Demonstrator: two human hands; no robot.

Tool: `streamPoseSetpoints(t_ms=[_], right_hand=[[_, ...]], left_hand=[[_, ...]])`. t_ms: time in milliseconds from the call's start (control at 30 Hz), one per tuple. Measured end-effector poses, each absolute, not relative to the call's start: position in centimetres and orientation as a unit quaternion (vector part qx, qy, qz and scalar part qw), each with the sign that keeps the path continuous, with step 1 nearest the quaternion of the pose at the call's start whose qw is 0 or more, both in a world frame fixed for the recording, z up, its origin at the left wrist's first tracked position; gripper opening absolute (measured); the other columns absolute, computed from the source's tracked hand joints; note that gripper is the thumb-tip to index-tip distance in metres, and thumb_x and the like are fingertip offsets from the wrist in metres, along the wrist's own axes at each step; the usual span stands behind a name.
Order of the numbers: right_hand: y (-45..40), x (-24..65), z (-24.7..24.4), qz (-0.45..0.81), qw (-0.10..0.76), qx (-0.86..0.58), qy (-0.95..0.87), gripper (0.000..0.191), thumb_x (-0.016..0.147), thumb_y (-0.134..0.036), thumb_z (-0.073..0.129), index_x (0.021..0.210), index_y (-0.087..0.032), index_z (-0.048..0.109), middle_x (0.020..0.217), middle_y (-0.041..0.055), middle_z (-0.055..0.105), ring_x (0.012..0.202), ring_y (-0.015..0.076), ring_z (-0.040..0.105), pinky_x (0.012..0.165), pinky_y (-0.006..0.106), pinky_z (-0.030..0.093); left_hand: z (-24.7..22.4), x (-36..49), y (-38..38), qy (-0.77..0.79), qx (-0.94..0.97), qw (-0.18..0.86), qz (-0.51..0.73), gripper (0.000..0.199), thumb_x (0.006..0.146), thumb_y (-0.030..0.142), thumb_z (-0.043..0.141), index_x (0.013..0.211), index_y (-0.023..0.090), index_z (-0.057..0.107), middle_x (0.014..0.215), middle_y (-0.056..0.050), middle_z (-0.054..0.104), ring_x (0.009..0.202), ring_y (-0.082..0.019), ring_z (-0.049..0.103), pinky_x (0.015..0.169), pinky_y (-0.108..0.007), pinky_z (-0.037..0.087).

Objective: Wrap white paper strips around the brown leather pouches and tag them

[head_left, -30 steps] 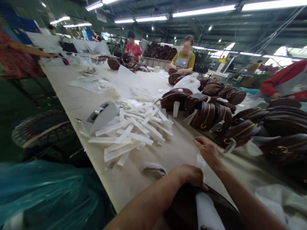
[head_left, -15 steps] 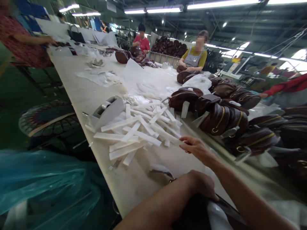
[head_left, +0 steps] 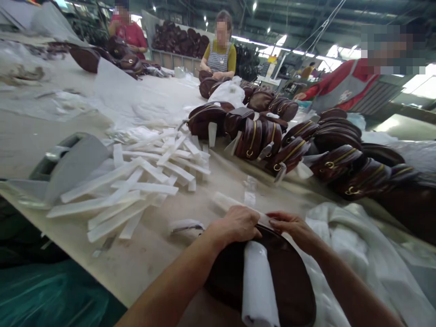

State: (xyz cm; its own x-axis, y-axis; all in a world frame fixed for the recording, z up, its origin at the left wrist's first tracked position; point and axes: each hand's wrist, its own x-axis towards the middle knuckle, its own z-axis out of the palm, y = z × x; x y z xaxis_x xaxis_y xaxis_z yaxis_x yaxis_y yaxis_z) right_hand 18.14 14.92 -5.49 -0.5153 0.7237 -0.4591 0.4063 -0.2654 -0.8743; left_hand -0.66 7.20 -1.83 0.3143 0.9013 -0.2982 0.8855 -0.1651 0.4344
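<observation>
A dark brown leather bag (head_left: 293, 281) lies in front of me, with a roll of white wrapping (head_left: 260, 281) across its face. My left hand (head_left: 238, 222) is closed on the bag's upper edge, fingers curled over it. Beside it, my right hand (head_left: 289, 225) pinches a white strip (head_left: 226, 201) that runs along the top of the bag, past the left knuckles. A metal zipper pull in white wrapping (head_left: 187, 227) sticks out left of the bag. Farther left, a heap of loose white strips (head_left: 136, 181) covers part of the table (head_left: 150, 259).
A grey tape dispenser (head_left: 76, 168) stands at the table's left edge. Several finished-looking brown bags (head_left: 252, 141) line the right side, near crumpled white sheeting (head_left: 344, 231). Co-workers sit beyond, one in a checked apron (head_left: 220, 59). A teal plastic bag (head_left: 57, 295) hangs lower left.
My right hand has brought a white strip from the heap to the top of the bag. The bag now shows more fully, and the view has turned right.
</observation>
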Motion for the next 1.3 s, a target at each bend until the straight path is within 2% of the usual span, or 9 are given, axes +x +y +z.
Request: streamPoseSetpoints(t_ms=[167, 300, 467, 700, 867, 933, 1033, 1200, 1300], right_hand=[[14.3, 18.3, -5.9, 0.738, 0.029, -0.440, -0.510, 0.031, 0.054, -0.029, 0.076, 0.082, -0.016, 0.074, 0.075, 0.0013, 0.070, 0.064, 0.0131, 0.060, 0.065, 0.025, 0.044], [14.7, 18.9, -6.2, 0.744, 0.022, -0.436, -0.506, 0.030, 0.054, -0.027, 0.075, 0.081, -0.015, 0.074, 0.072, 0.0014, 0.070, 0.062, 0.0124, 0.059, 0.063, 0.024, 0.043], [15.3, 20.3, -6.4, 0.720, 0.028, -0.445, -0.533, 0.031, 0.055, -0.028, 0.073, 0.082, -0.014, 0.074, 0.070, 0.0021, 0.070, 0.063, 0.0146, 0.060, 0.066, 0.026, 0.044], [14.5, 20.0, -6.3, 0.697, 0.044, -0.460, -0.549, 0.031, 0.054, -0.029, 0.071, 0.080, -0.014, 0.073, 0.072, 0.0026, 0.071, 0.066, 0.0172, 0.061, 0.069, 0.029, 0.045], [14.3, 20.1, -5.9, 0.691, 0.003, -0.441, -0.573, 0.031, 0.059, -0.033, 0.068, 0.083, -0.015, 0.073, 0.069, 0.0014, 0.069, 0.062, 0.0156, 0.059, 0.063, 0.027, 0.043], [14.5, 20.2, -5.5, 0.675, -0.019, -0.427, -0.601, 0.031, 0.060, -0.036, 0.066, 0.082, -0.015, 0.074, 0.066, 0.0010, 0.068, 0.057, 0.0138, 0.056, 0.058, 0.025, 0.040], [15.1, 19.7, -5.0, 0.609, -0.035, -0.419, -0.672, 0.032, 0.061, -0.042, 0.063, 0.074, -0.015, 0.074, 0.063, 0.0017, 0.066, 0.057, 0.0142, 0.054, 0.056, 0.025, 0.039], [17.1, 16.4, -5.4, 0.461, 0.049, -0.491, -0.738, 0.029, 0.067, -0.041, 0.058, 0.077, -0.017, 0.071, 0.066, 0.0024, 0.065, 0.063, 0.0152, 0.056, 0.059, 0.025, 0.041], [17.9, 13.4, -6.5, 0.408, 0.057, -0.530, -0.741, 0.024, 0.067, -0.041, 0.062, 0.061, -0.017, 0.065, 0.057, 0.0038, 0.060, 0.063, 0.0174, 0.057, 0.057, 0.026, 0.039]], left_hand=[[-1.4, -0.5, 7.1, 0.599, 0.766, 0.230, 0.024, 0.030, 0.081, 0.043, 0.061, 0.094, 0.016, 0.064, 0.110, -0.011, 0.060, 0.108, -0.028, 0.054, 0.091, -0.038, 0.040], [-1.2, -0.7, 7.0, 0.603, 0.758, 0.250, 0.005, 0.030, 0.084, 0.045, 0.056, 0.097, 0.018, 0.062, 0.101, -0.008, 0.062, 0.099, -0.026, 0.058, 0.085, -0.038, 0.042], [-1.3, -0.8, 6.9, 0.606, 0.754, 0.252, 0.002, 0.031, 0.085, 0.048, 0.053, 0.097, 0.020, 0.061, 0.103, -0.008, 0.061, 0.099, -0.026, 0.058, 0.086, -0.039, 0.042], [-1.4, -0.8, 7.4, 0.613, 0.740, 0.276, -0.004, 0.031, 0.082, 0.048, 0.057, 0.093, 0.020, 0.064, 0.102, -0.007, 0.064, 0.099, -0.024, 0.059, 0.078, -0.029, 0.044], [-1.9, -1.0, 7.8, 0.626, 0.719, 0.303, -0.013, 0.037, 0.079, 0.051, 0.058, 0.099, 0.020, 0.063, 0.102, -0.007, 0.066, 0.097, -0.023, 0.061, 0.075, -0.027, 0.044], [-2.2, -1.0, 7.8, 0.626, 0.714, 0.312, -0.011, 0.039, 0.077, 0.052, 0.059, 0.103, 0.022, 0.062, 0.103, -0.005, 0.066, 0.097, -0.022, 0.061, 0.074, -0.026, 0.044], [-2.5, -0.9, 7.8, 0.626, 0.710, 0.323, -0.014, 0.033, 0.078, 0.050, 0.059, 0.095, 0.023, 0.065, 0.100, -0.004, 0.067, 0.096, -0.021, 0.061, 0.075, -0.025, 0.044], [-2.7, -0.6, 7.9, 0.636, 0.700, 0.324, -0.020, 0.030, 0.076, 0.048, 0.062, 0.089, 0.021, 0.067, 0.095, -0.005, 0.067, 0.093, -0.022, 0.061, 0.074, -0.025, 0.044], [-2.8, -0.6, 7.9, 0.636, 0.700, 0.324, -0.020, 0.030, 0.076, 0.049, 0.063, 0.088, 0.021, 0.067, 0.092, -0.004, 0.068, 0.090, -0.021, 0.062, 0.074, -0.025, 0.045]])
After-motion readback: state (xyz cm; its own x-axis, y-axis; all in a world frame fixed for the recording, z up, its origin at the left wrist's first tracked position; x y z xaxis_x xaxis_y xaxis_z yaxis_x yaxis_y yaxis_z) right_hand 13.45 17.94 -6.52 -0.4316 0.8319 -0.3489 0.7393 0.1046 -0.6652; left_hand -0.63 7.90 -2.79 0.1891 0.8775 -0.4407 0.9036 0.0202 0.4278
